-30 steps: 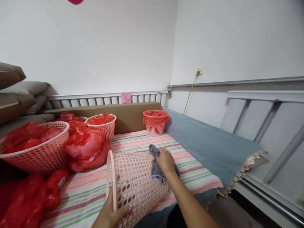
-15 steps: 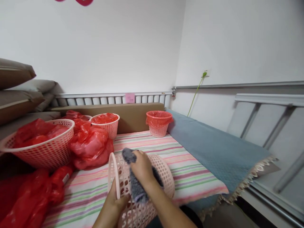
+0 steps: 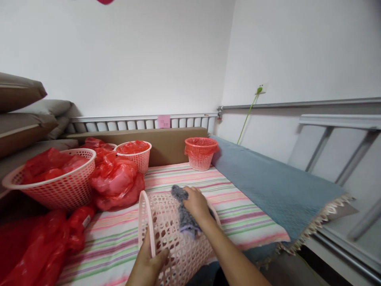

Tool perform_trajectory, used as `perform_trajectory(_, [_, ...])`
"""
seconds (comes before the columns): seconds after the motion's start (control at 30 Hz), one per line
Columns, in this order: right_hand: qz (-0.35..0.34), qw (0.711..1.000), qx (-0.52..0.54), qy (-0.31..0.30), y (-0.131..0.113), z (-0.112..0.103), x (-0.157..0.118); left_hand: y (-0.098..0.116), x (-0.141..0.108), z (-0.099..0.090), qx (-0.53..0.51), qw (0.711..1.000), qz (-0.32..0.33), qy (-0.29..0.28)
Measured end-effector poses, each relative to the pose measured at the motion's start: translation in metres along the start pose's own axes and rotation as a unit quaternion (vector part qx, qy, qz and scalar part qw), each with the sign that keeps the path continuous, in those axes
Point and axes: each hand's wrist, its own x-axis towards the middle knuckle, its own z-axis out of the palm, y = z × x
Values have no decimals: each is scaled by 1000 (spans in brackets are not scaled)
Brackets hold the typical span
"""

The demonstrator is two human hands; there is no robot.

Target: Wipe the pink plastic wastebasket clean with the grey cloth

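Observation:
A pink plastic basket [image 3: 172, 214] with a lattice wall lies on its side in front of me, its rim toward the left. My left hand [image 3: 150, 258] grips it at the rim, thumb on the outer wall and fingers inside the opening. On the basket's upper side, my right hand [image 3: 196, 204] is closed on a fuzzy grey cloth [image 3: 186, 218], pressed against the lattice near the base end. The basket rests on a striped cloth [image 3: 116, 238].
At left stand a wide pink basket [image 3: 59, 190] and a smaller basket [image 3: 139, 159], both with red plastic bags. A bulging red bag [image 3: 117, 184] lies between them. A red-lined basket [image 3: 201, 159] stands farther back. Stacked cushions [image 3: 24, 119] rise at far left; a blue cover [image 3: 268, 174] lies right.
My right hand and the grey cloth have slid right along the basket's wall, toward its base. My left hand keeps its grip at the rim.

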Motion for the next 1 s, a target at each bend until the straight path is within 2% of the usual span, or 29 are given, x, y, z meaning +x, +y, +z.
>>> perform_trajectory(0.1, [87, 995, -50, -6, 40, -10, 5, -4, -1, -1, 22, 1000, 4, -9])
perform_trajectory(0.17, [128, 990, -65, -9, 58, -17, 5, -5, -1, -2, 40, 999, 8, -21])
perform_trajectory(0.23, [153, 986, -73, -10, 66, -22, 4, -6, 0, -3, 47, 998, 11, -37])
perform_trajectory(0.33, [164, 984, -75, -6, 61, -26, 1, -7, -1, -8, 29, 999, 11, -42])
perform_trajectory(0.4, [153, 986, -58, -9, 45, -26, 1, -9, -1, -11, 12, 999, 3, -45])
perform_trajectory(0.47, [114, 993, -18, -10, 20, -22, 0, -12, -2, -15, 1, 999, -8, -42])
perform_trajectory(0.57, [20, 997, 75, -7, -33, -13, -5, -20, 0, -21, 2, 1000, 7, -6])
perform_trajectory(0.67, [-67, 984, 162, 17, -84, -4, -15, -30, 3, -29, 12, 1000, 11, 1])
perform_trajectory(0.77, [-115, 974, 186, 49, -106, 0, -21, -36, 5, -34, 10, 1000, 21, -8])
perform_trajectory(0.87, [-131, 979, 154, 27, -90, 1, -17, -34, 4, -31, 17, 1000, 19, 6])
perform_trajectory(0.93, [-109, 990, 94, -4, -65, 0, -8, -29, 1, -26, 15, 1000, 4, 5])
perform_trajectory(1.0, [-58, 997, 34, -27, -34, -4, 3, -24, -1, -21, 6, 1000, -6, 8])
